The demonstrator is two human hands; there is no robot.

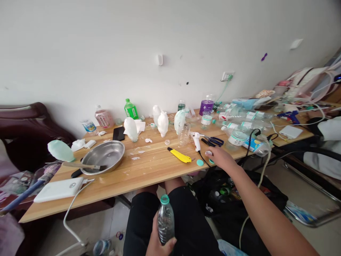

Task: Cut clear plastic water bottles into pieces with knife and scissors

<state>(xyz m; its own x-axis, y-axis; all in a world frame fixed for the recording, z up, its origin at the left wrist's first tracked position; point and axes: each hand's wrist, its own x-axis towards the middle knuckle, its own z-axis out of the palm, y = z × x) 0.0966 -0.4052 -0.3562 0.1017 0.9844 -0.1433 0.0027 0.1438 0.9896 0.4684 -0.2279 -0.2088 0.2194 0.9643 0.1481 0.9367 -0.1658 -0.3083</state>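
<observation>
My left hand [159,241] is wrapped around a clear ribbed plastic bottle [165,220] with a teal top, upright above my lap. At the table's front edge, my right hand [218,157] has its fingers closed at a small whitish bottle cap [209,153]; part of the grip is hidden. A teal cap [199,162] lies flat just left of that hand. Close by are a white glue gun [196,141] with a black cord, a yellow utility knife [179,155] and dark-handled scissors [216,141].
Several white-coated bottle shapes [162,123] stand mid-table. A metal bowl [105,155] with a brush [84,165] sits left, near a white power bank [60,189]. Plastic bottles [237,137] crowd the right. Below hangs a black bag [247,209]. Another person's sleeve [329,129] shows far right.
</observation>
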